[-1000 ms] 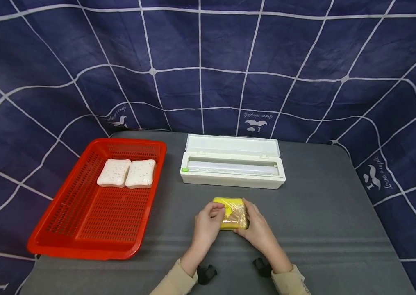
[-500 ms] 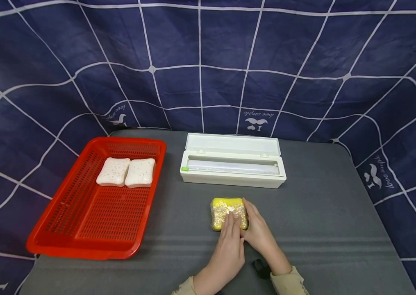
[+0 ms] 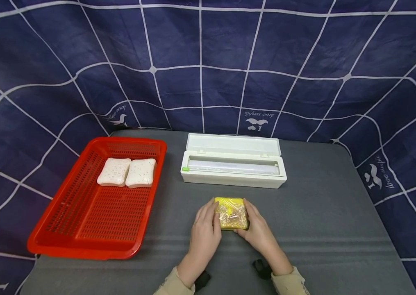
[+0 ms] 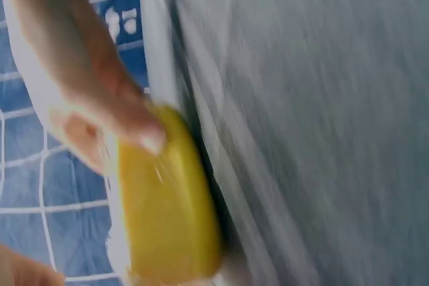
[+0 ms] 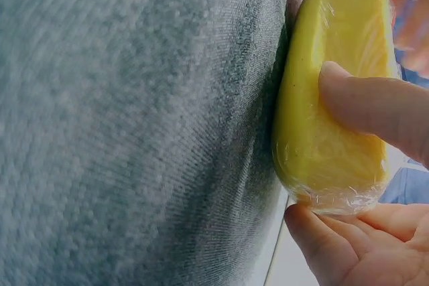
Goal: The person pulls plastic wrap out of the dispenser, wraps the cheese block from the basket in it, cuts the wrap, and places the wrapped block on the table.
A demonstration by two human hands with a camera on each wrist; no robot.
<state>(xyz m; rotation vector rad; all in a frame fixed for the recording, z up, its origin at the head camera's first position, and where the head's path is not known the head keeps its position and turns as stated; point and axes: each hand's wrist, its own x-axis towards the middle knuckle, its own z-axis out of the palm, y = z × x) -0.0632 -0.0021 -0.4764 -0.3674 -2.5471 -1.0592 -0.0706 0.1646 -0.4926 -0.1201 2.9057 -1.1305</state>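
A yellow block wrapped in clear film lies on the grey table in front of me, its top face brownish and glittery. My right hand grips its right side; in the right wrist view the thumb presses the near face and fingers sit at its end. At the block's left edge is my left hand, fingers extended beside the film. Whether they touch it is hard to tell. The left wrist view shows the yellow block with the right hand on it, and only a bit of the left hand.
Behind the block stands a long white film dispenser with its lid raised and a clear roll inside. To the left, a red plastic basket holds two white speckled, bread-shaped pieces. A dark blue checked cloth rises behind the table.
My left hand went from curled fingers at the block's upper left, to straight fingers over its near edge, and back to its left side. The right hand stays in place.
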